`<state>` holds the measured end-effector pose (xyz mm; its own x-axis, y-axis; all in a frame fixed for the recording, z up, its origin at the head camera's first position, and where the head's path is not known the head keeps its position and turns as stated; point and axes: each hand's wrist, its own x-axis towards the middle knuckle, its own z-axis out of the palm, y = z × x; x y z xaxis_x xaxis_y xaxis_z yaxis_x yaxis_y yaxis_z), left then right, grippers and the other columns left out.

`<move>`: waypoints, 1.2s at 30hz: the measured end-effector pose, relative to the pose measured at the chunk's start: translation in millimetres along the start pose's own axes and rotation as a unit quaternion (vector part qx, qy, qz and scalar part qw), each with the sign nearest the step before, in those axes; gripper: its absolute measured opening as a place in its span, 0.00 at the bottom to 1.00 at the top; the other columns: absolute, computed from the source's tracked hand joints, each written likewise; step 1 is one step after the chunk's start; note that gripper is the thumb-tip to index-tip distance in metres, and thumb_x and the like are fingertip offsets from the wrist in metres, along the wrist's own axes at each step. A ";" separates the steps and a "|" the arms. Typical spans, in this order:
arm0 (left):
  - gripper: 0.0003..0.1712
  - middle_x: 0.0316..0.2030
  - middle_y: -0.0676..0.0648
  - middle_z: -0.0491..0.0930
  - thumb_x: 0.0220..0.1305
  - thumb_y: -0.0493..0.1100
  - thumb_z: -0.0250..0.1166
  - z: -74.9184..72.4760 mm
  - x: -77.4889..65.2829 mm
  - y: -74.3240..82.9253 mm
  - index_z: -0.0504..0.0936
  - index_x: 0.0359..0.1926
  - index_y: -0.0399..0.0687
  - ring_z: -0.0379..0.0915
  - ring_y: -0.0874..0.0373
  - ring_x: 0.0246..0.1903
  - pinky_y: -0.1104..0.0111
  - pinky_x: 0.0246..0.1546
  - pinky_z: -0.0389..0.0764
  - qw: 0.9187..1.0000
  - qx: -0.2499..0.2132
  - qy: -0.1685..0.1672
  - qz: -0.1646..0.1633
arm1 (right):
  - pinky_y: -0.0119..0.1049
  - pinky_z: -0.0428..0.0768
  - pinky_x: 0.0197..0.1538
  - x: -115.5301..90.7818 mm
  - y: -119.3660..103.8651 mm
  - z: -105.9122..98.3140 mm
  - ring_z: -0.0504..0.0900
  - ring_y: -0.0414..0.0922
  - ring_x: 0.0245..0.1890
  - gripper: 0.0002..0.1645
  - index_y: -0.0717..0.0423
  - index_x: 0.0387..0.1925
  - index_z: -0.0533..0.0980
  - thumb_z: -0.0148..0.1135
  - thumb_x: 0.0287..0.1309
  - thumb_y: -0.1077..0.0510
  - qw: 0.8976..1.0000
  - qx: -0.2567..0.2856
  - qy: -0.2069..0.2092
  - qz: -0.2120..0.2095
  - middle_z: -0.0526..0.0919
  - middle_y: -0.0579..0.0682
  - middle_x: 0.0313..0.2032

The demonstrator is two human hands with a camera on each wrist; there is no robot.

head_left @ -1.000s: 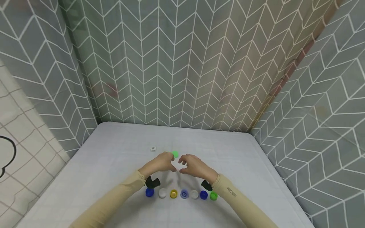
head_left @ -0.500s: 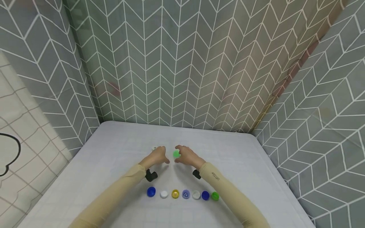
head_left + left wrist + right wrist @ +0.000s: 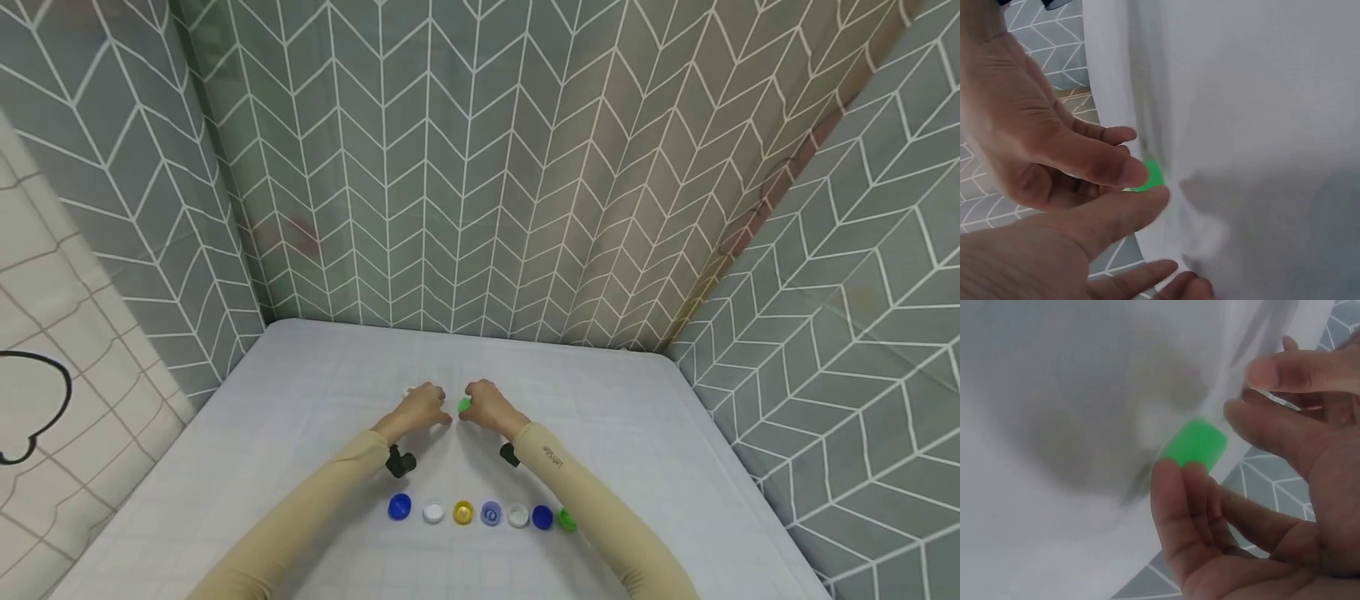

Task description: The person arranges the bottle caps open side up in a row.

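In the head view a small bright green piece with rounded corners (image 3: 464,406) lies on the white-covered table (image 3: 637,433), between the two hands. My right hand (image 3: 491,407) is at it; in the right wrist view the fingertips (image 3: 1169,472) meet the edge of the green piece (image 3: 1196,445), while the thumb stands apart from it. My left hand (image 3: 418,408) is just to the left, thumb and fingers spread with nothing between them. A small white disc (image 3: 407,392) shows partly behind the left hand.
A row of round caps lies nearer the body: blue (image 3: 400,507), white (image 3: 433,512), yellow (image 3: 463,512), lilac (image 3: 491,513), white (image 3: 518,516), blue (image 3: 542,517) and green (image 3: 567,520), the last partly under the right sleeve (image 3: 600,525). A patterned grey curtain (image 3: 465,167) hangs behind the table.
Both hands have moved away from the body, the right one also leftward to the green piece. The left hand has come in front of the white disc. The head view has shifted slightly.
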<state>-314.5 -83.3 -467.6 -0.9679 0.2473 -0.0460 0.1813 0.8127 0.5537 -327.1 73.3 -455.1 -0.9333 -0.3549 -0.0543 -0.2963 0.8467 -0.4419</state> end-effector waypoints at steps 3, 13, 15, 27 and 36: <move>0.26 0.46 0.38 0.78 0.53 0.42 0.71 3.5 3.0 -0.3 0.79 0.51 0.30 0.76 0.48 0.44 0.58 0.48 0.78 1.000 -0.001 -0.001 0.003 | 0.45 0.77 0.56 4.3 5.4 0.8 0.77 0.54 0.52 0.26 0.71 0.52 0.76 0.69 0.52 0.63 1.000 0.000 0.001 -0.006 0.79 0.62 0.50; 0.19 0.40 0.43 0.79 0.52 0.40 0.72 15.9 16.1 -2.1 0.83 0.47 0.39 0.73 0.55 0.37 0.63 0.40 0.77 0.999 -0.007 0.003 0.042 | 0.40 0.77 0.50 7.4 11.5 4.3 0.76 0.48 0.43 0.16 0.68 0.43 0.81 0.68 0.50 0.67 0.999 -0.020 0.016 -0.022 0.82 0.58 0.40; 0.19 0.39 0.44 0.79 0.53 0.40 0.72 16.7 17.6 -0.8 0.83 0.47 0.39 0.72 0.56 0.35 0.64 0.37 0.75 0.999 -0.016 0.002 0.038 | 0.39 0.76 0.50 7.2 12.0 5.4 0.76 0.48 0.43 0.16 0.67 0.44 0.81 0.68 0.51 0.67 0.999 -0.024 0.021 -0.024 0.82 0.57 0.39; 0.14 0.32 0.47 0.80 0.54 0.39 0.71 18.0 18.9 -0.5 0.85 0.41 0.38 0.71 0.57 0.30 0.69 0.30 0.72 0.998 -0.048 0.016 0.041 | 0.35 0.79 0.41 5.7 13.6 6.3 0.78 0.44 0.34 0.08 0.67 0.35 0.82 0.66 0.51 0.69 0.999 -0.009 0.020 -0.041 0.86 0.56 0.35; 0.13 0.29 0.48 0.81 0.54 0.38 0.71 17.0 19.3 -1.3 0.85 0.41 0.38 0.72 0.59 0.26 0.71 0.25 0.72 0.998 -0.050 0.014 0.044 | 0.37 0.80 0.43 4.5 13.9 6.0 0.79 0.45 0.36 0.08 0.66 0.37 0.82 0.68 0.52 0.68 0.999 0.009 0.018 -0.037 0.86 0.56 0.35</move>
<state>-330.4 -70.7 -483.4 -0.9536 0.2998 0.0281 0.2486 0.7313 0.6351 -334.2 81.0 -466.8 -0.9159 -0.4013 0.0112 -0.3613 0.8117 -0.4589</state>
